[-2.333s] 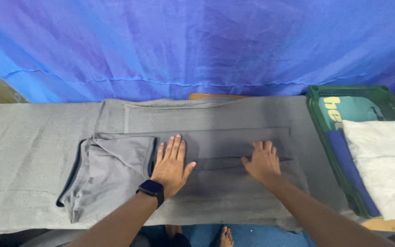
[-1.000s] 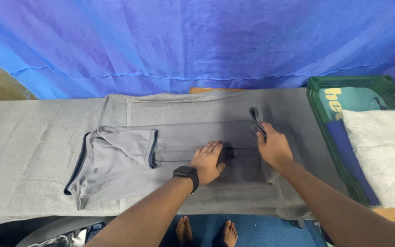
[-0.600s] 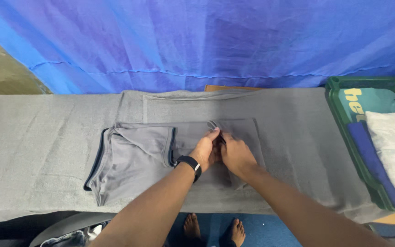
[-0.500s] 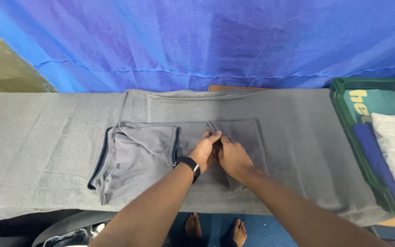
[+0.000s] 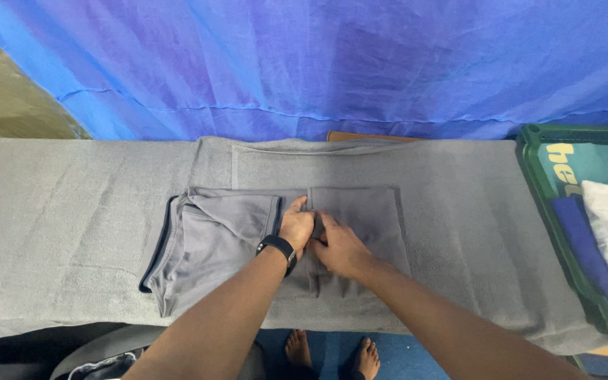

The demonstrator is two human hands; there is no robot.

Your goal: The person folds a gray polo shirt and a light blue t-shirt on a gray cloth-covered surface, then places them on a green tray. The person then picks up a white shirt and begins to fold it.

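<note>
- Two hands meet at the middle of a grey shirt [image 5: 248, 246] spread on the table [image 5: 58, 211], which is covered by a grey blanket; the shirt lies at the table's centre, collar end to the left and its right end doubled over into a flat panel.
- The left hand [image 5: 295, 226], with a dark watch [image 5: 278, 248] on its wrist, has its fingers curled together and pressed down on the fold's edge; whether they pinch the cloth or only pin it cannot be told.
- The right hand [image 5: 338, 248] lies just beside it, touching it, fingers close together and flat on the folded panel, which stretches to the right and toward the near side of them.
- One risk, as a judgement: both hands bear on a single small spot, so the far and near ends of the crease are free and could drift out of line, leaving a slanted fold.
- Another: the loose sleeve [image 5: 237, 214] folded across the left part sits just left of the left fingers, and a dragging wrist could pull it open.
- A third: the blanket underneath could ruck up under pressure and crease the shirt.
- A green crate [image 5: 537, 163] with folded blue and white cloth stands well apart at the right, before a blue curtain [image 5: 318, 63].
</note>
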